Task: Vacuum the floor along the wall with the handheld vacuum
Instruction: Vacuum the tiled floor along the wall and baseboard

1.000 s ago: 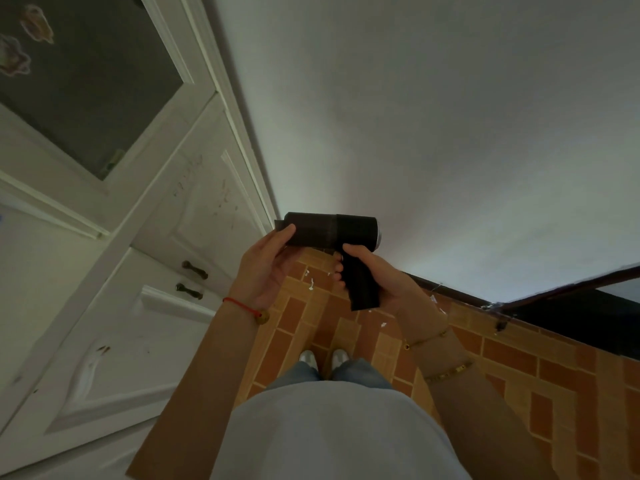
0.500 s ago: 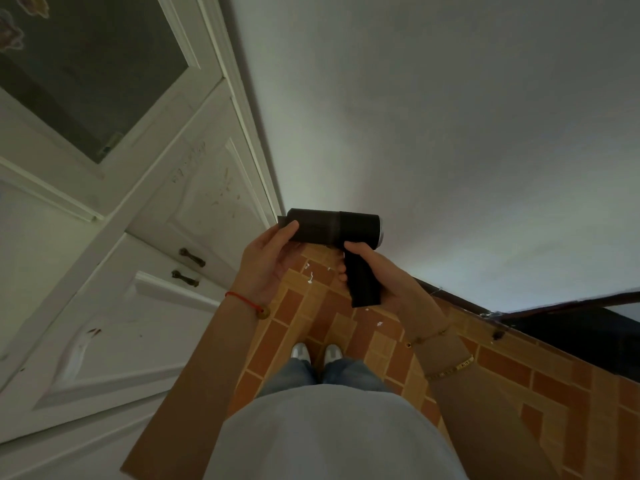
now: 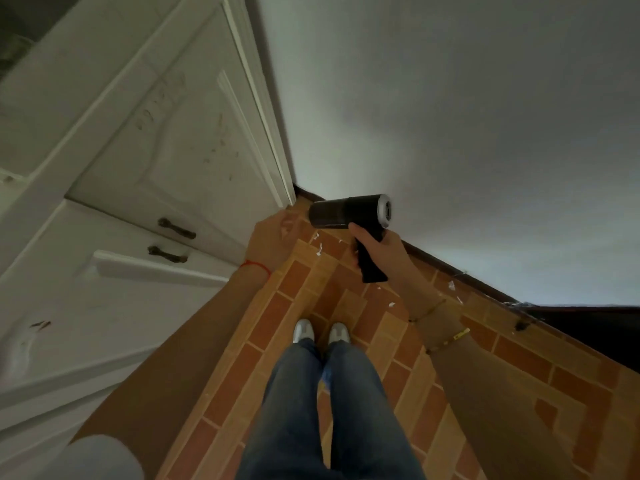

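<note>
My right hand (image 3: 379,244) grips the handle of a black handheld vacuum (image 3: 349,212), whose round barrel lies sideways with its silver-rimmed end to the right. The vacuum hangs in the air above the orange brick-pattern floor (image 3: 311,299), near the dark baseboard (image 3: 450,268) at the foot of the white wall (image 3: 467,133). To the left of the barrel, my left hand (image 3: 277,237) is blurred, apart from the vacuum, with its fingers loosely apart and nothing in it. Small white scraps (image 3: 318,250) lie on the floor near the wall.
White cabinet doors with dark handles (image 3: 176,228) stand along the left, meeting the wall at a corner. My two feet in pale shoes (image 3: 321,332) are on the floor below the hands. A dark opening (image 3: 588,327) lies at the right, past the baseboard's end.
My left hand has let go of the vacuum's barrel and drawn away to the left. The vacuum has swung to the right with my right hand. The view has tilted down towards the floor.
</note>
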A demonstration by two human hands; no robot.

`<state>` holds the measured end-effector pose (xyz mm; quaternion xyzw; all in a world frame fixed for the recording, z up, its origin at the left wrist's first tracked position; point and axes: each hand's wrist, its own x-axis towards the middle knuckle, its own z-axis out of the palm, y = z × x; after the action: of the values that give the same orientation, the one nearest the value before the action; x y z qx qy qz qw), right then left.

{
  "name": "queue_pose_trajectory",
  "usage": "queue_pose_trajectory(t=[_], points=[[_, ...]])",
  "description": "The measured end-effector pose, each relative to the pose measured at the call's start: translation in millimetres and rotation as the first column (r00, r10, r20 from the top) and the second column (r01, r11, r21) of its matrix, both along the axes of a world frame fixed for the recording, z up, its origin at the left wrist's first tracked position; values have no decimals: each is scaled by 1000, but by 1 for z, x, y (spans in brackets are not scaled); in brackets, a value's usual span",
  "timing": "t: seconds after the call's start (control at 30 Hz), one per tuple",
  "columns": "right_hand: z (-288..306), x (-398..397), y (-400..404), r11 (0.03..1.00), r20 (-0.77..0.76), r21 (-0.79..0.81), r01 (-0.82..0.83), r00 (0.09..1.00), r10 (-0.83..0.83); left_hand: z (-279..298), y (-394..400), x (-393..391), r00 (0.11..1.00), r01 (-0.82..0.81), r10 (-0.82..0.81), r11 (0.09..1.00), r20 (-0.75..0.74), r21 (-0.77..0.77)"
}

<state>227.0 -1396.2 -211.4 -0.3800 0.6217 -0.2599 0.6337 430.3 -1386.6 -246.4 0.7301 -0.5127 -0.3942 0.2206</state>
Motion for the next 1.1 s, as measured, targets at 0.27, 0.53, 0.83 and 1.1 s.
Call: queue_pose_trajectory(t=[0.27, 0.53, 0.83, 1.1], points=[[-211, 19, -35, 990, -153, -123, -62, 987, 43, -213, -28, 23, 942, 176, -173, 984, 289, 17], [-453, 22, -68, 966, -345, -130, -225, 924, 168, -458, -45, 40, 860, 297, -270, 955, 433, 6], [-647, 35, -115, 939, -382, -256, -228, 916, 118, -660, -68, 37, 778, 336, -321, 939, 540, 74], [-723, 51, -150, 909, -429, -334, -251, 899, 91, -748, -77, 43, 742, 336, -348, 933, 573, 131]])
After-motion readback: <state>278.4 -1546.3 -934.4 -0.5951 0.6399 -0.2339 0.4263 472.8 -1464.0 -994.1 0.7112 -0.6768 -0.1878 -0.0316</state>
